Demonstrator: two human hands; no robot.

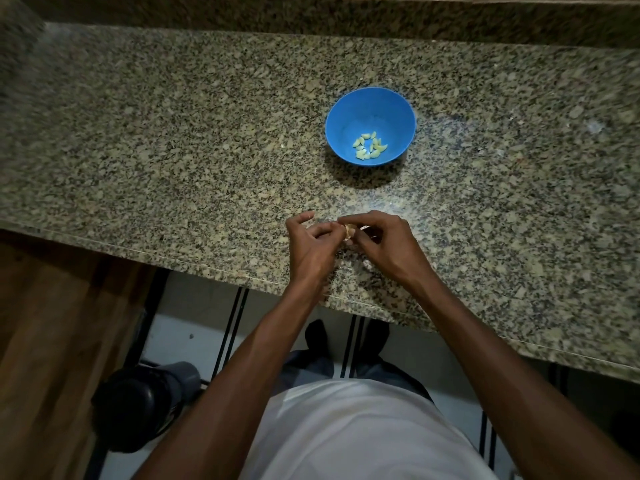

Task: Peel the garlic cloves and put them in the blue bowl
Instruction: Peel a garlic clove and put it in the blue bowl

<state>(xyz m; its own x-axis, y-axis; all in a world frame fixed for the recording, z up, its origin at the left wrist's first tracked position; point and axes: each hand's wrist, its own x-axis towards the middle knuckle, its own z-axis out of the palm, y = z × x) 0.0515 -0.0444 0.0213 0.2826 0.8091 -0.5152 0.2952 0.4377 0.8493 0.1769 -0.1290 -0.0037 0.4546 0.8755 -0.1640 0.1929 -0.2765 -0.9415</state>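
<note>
- The garlic clove [348,231] is sitting pinched between the two hands, just above the near edge of the bench [173,140], low in the head view and a little right of centre.
- The right hand [381,242] is closing a narrow grip on the clove, thumb and forefinger curled round its right side; a pale strip of skin seems to be trailing toward 3 o'clock from the clove, though it is too small to be sure.
- The left hand [310,242] is meeting it from 9 o'clock, fingertips curled in and pinching the clove's left end, with one finger lifting free toward 12 o'clock.
- The clove's long axis is hard to read, as the fingers are covering most of it; only a small pale patch is showing between the fingertips.
- The blue bowl [370,98] is standing on the bench at about 12 o'clock from the grip, slightly toward 1 o'clock, well apart from the hands.
- Peeled cloves [370,147] are lying in a small heap on the near side of the bowl's floor.
- Judging by position, the right hand is lying slightly nearer the bowl's line, so a drop would likely be going straight ahead.
- Peeling is probably not yet finished on this clove.
</note>
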